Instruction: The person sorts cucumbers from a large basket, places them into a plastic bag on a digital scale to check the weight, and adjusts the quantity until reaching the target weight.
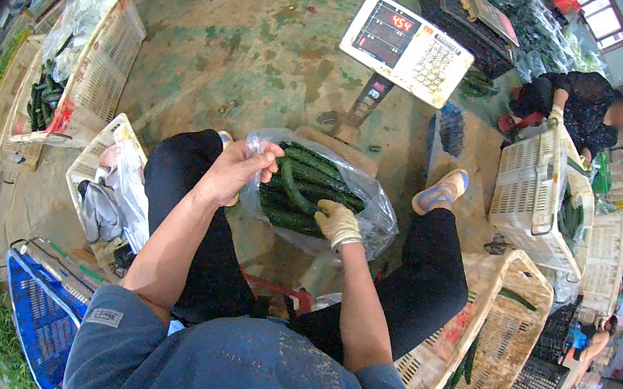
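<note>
An open clear plastic bag [384,205] full of dark green cucumbers [315,171] lies on the platform of a weighing scale, between my knees. My bare left hand [250,165] is at the bag's left rim, its thumb and fingers closed at the end of a curved cucumber [292,183]. My right hand [337,222], in a pale knitted glove, has its fingers on the other end of that same cucumber, over the pile. Beyond the bag stands the scale's lit display and keypad [407,50] on a post.
At right are a stained crate [527,338] with a few cucumbers and stacked white crates [522,182], beside a co-worker [580,107] bending over. At left stand a tall white crate [106,64], a small crate with plastic bags [78,174] and a blue crate [41,312].
</note>
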`<move>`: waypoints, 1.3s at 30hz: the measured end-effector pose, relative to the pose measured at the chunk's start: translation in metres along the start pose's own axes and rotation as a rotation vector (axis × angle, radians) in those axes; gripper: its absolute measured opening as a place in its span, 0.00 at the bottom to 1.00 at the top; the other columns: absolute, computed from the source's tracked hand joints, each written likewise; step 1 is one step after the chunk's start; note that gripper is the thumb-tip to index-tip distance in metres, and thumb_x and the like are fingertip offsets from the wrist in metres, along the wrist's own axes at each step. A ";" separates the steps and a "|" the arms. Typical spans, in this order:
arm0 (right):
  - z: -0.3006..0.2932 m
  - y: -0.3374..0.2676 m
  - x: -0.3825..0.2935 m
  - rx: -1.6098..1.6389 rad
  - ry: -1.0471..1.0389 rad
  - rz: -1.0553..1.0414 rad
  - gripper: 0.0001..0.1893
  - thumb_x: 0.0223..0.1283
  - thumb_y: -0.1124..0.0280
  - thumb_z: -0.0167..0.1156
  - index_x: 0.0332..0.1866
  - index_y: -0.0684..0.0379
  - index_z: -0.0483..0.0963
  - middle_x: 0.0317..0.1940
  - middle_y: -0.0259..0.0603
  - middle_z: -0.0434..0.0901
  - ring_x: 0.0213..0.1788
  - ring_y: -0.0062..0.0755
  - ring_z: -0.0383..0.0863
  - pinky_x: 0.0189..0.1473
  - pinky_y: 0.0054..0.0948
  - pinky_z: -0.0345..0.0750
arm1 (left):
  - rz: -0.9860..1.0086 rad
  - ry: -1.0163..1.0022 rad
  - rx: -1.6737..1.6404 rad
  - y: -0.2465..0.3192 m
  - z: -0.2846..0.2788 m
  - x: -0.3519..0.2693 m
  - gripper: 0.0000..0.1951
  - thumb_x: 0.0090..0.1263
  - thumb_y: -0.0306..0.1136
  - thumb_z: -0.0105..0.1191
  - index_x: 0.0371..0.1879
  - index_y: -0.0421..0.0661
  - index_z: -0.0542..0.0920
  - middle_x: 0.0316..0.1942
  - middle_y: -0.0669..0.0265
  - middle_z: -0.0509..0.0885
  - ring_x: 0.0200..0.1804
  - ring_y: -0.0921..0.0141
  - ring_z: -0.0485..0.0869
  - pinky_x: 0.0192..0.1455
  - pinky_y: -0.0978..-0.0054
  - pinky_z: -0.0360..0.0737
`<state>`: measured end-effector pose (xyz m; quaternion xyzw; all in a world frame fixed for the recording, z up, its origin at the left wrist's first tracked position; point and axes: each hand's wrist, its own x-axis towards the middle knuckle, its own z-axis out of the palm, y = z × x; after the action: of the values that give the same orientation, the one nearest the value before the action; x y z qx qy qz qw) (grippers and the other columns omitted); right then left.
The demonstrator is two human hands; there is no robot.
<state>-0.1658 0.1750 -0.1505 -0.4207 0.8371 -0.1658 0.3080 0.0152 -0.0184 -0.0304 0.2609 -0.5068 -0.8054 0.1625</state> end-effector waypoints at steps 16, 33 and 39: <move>0.048 -0.021 0.004 -0.587 0.045 0.058 0.54 0.35 0.43 0.72 0.71 0.46 0.54 0.50 0.38 0.73 0.58 0.38 0.70 0.63 0.69 0.53 | -0.002 -0.041 -0.017 -0.002 0.000 0.000 0.12 0.68 0.36 0.57 0.46 0.43 0.78 0.28 0.72 0.77 0.24 0.81 0.69 0.27 0.84 0.65; -0.049 0.031 0.072 -0.109 0.061 0.057 0.34 0.51 0.56 0.64 0.66 0.47 0.64 0.55 0.53 0.75 0.55 0.52 0.76 0.56 0.42 0.73 | 0.034 -0.101 -0.188 0.003 0.011 0.007 0.25 0.70 0.34 0.54 0.66 0.49 0.67 0.27 0.77 0.72 0.23 0.84 0.61 0.24 0.86 0.55; -0.043 0.087 0.039 -0.135 0.049 0.277 0.32 0.57 0.58 0.61 0.67 0.52 0.63 0.59 0.52 0.73 0.60 0.51 0.72 0.59 0.40 0.70 | 0.034 -0.131 -0.181 0.001 0.014 0.015 0.30 0.68 0.34 0.56 0.69 0.48 0.63 0.27 0.75 0.74 0.24 0.83 0.63 0.24 0.86 0.59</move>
<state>-0.2642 0.1955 -0.1792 -0.3165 0.9037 -0.0754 0.2785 -0.0053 -0.0167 -0.0287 0.1833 -0.4459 -0.8604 0.1654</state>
